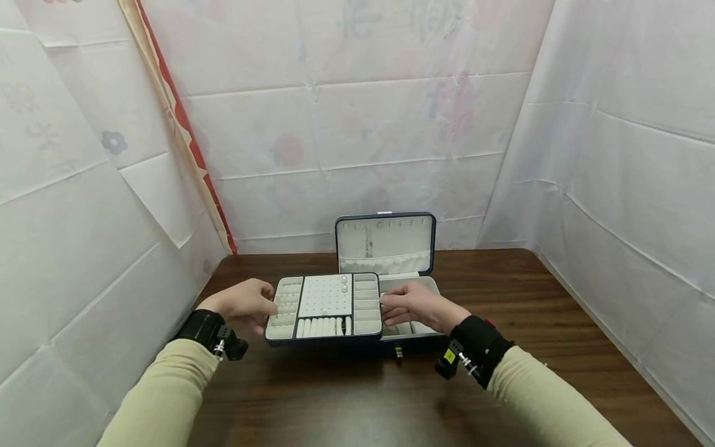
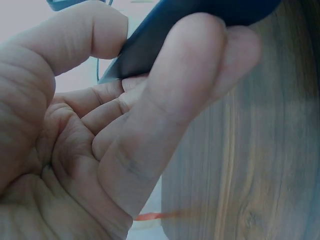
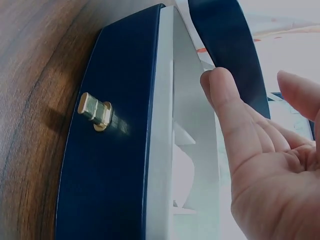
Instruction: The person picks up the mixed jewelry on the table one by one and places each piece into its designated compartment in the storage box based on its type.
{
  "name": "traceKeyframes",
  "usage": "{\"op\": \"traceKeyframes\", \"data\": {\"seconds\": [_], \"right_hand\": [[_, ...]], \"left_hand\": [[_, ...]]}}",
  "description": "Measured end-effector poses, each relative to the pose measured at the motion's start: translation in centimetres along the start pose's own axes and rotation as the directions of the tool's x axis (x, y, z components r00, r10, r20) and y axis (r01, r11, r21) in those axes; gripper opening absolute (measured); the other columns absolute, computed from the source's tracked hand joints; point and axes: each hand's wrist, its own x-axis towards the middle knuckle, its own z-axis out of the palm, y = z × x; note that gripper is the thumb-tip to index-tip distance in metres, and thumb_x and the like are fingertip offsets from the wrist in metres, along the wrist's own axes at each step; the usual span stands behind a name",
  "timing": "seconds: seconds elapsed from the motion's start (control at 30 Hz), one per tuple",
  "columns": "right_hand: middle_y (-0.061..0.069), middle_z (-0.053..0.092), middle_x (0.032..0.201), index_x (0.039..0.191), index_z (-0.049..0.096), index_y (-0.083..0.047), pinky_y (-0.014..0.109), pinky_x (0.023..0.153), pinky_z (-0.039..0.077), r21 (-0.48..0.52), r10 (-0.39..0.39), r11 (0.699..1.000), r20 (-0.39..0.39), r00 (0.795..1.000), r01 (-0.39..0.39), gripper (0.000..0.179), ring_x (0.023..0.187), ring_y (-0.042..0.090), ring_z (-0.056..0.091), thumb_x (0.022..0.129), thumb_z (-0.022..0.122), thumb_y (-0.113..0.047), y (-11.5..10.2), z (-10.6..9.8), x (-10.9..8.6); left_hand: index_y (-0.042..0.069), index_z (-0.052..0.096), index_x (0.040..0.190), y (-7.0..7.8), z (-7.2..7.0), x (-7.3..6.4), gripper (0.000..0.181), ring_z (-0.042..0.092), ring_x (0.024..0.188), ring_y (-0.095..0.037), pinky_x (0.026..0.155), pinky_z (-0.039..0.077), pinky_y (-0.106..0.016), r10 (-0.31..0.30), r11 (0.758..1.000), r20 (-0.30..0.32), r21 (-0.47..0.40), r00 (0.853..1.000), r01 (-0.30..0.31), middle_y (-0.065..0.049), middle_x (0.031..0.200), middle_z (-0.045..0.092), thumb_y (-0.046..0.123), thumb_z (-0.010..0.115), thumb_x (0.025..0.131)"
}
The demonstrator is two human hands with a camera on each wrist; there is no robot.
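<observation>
A navy jewelry tray (image 1: pixel 325 306) with off-white lining is raised over the table, its right end overlapping the open jewelry box (image 1: pixel 413 344) in the head view. My left hand (image 1: pixel 248 303) grips the tray's left end, thumb against the edge and other fingers underneath. At the opposite end, my right hand (image 1: pixel 414 305) has nearly straight fingers (image 3: pixel 227 100) right at the tray's edge, its thumb standing apart from it. Two pearl-like studs (image 1: pixel 344 284) sit on the perforated panel. A dark ring-like piece (image 1: pixel 343 325) lies among the padded rolls.
The box's lid (image 1: pixel 385 243) stands upright with a thin necklace (image 1: pixel 368 241) hanging inside. A gold latch (image 3: pixel 95 112) projects from the box front. Brown wood tabletop (image 1: pixel 313 403) spreads in front; printed white sheets (image 1: pixel 346 124) enclose the back and sides.
</observation>
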Motion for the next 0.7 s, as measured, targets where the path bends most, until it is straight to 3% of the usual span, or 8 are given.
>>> {"op": "traceKeyframes", "data": {"seconds": [0.27,0.47,0.7], "right_hand": [[0.020,0.070,0.111,0.135,0.056,0.010,0.043,0.089,0.059,-0.017,0.002,1.000,-0.081,0.997,-0.004,0.047,0.095,0.025,0.072,0.100,0.067,-0.019,-0.2,-0.6,-0.2],[0.019,0.070,0.111,0.125,0.064,0.006,0.044,0.088,0.059,-0.084,0.000,0.996,-0.142,0.990,-0.012,0.039,0.095,0.026,0.072,0.096,0.072,-0.019,-0.2,-1.3,-0.4],[0.013,0.065,0.101,0.109,0.066,0.002,0.049,0.088,0.058,-0.168,0.008,0.985,-0.215,0.977,-0.045,0.028,0.085,0.022,0.067,0.094,0.075,-0.019,-0.1,-2.0,-0.8]], "left_hand": [[-0.004,0.050,0.132,1.3,0.5,0.4,0.053,0.070,0.069,-0.023,0.065,0.061,-0.041,0.032,0.999,0.013,-0.010,0.999,-0.032,-0.014,0.092,0.068,0.015,0.070,0.087],[-0.003,0.049,0.132,2.3,1.2,0.7,0.053,0.071,0.068,-0.024,0.067,0.061,-0.044,0.032,0.999,0.018,-0.034,0.999,-0.031,-0.015,0.091,0.070,0.016,0.071,0.087],[-0.003,0.054,0.125,3.4,2.1,1.4,0.044,0.071,0.069,-0.024,0.062,0.060,-0.037,0.064,0.997,0.018,-0.043,0.998,-0.063,-0.015,0.090,0.070,0.014,0.070,0.088]]}}
